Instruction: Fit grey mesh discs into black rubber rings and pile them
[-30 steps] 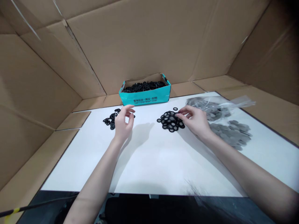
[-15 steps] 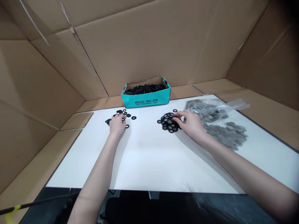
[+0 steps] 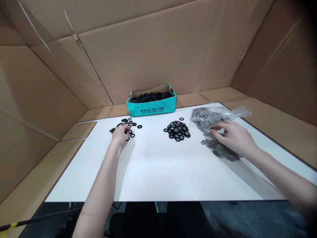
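Note:
My left hand (image 3: 120, 133) rests among loose black rings (image 3: 132, 135) on the left, its fingers curled down and drawn together. What lies between those fingertips, if anything, I cannot make out. On the right, my right hand (image 3: 231, 135) hovers over a spread of thin grey discs (image 3: 223, 152). Its thumb and forefinger tips are nearly together by the edge of a clear plastic bag (image 3: 205, 115); any disc in them is too small to tell. Between the hands is a heap of black rings with grey centres (image 3: 177, 130), touched by neither hand.
A turquoise box (image 3: 152, 109) full of black rings stands at the back of the white table (image 3: 153, 172). One ring (image 3: 181, 118) lies just behind the middle heap. Cardboard walls (image 3: 148, 53) enclose the back and both sides.
My right hand has left the middle heap and moved right, over the grey discs. My left hand stays among the black rings, shifting slightly. The view has turned a little.

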The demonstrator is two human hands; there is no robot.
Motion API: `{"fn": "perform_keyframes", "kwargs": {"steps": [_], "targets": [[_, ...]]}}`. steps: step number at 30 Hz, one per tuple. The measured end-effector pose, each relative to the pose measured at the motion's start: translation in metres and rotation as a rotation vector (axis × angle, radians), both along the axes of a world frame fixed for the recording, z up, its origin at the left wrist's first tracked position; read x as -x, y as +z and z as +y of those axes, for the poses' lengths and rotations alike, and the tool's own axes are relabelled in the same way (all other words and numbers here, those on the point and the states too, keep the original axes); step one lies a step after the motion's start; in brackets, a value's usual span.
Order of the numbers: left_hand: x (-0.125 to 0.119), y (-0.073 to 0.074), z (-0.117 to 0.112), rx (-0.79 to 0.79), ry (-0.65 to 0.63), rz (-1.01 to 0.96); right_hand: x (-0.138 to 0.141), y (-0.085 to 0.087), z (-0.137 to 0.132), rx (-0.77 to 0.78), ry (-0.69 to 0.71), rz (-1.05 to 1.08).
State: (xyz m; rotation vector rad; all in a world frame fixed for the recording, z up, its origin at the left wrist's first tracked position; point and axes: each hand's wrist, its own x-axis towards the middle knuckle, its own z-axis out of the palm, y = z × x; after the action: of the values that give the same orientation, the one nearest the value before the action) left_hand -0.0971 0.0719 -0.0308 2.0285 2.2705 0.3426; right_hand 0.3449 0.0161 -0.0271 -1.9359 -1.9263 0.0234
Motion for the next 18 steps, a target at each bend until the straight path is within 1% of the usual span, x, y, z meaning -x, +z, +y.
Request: {"fn": "perform_keyframes", "kwargs": {"steps": [4,7,10,14,18], "targets": [[0.002,0.000,0.000,0.015,-0.023,-0.016,-0.021,-0.013,0.002,0.052,-0.006,-0.211],[0.000,0.001,-0.001,0.002,-0.029,-0.008,-0.027,-0.021,0.002,0.077,0.001,-0.255],[-0.004,0.002,-0.002,-0.009,-0.029,-0.001,-0.027,-0.024,0.002,0.078,0.004,-0.232],[-0.010,0.003,-0.003,-0.022,-0.049,-0.012,-0.025,-0.024,0.002,0.062,-0.013,-0.166],[-0.012,0.002,-0.003,-0.039,-0.070,-0.067,-0.025,-0.023,0.002,0.066,-0.045,-0.012]]}}
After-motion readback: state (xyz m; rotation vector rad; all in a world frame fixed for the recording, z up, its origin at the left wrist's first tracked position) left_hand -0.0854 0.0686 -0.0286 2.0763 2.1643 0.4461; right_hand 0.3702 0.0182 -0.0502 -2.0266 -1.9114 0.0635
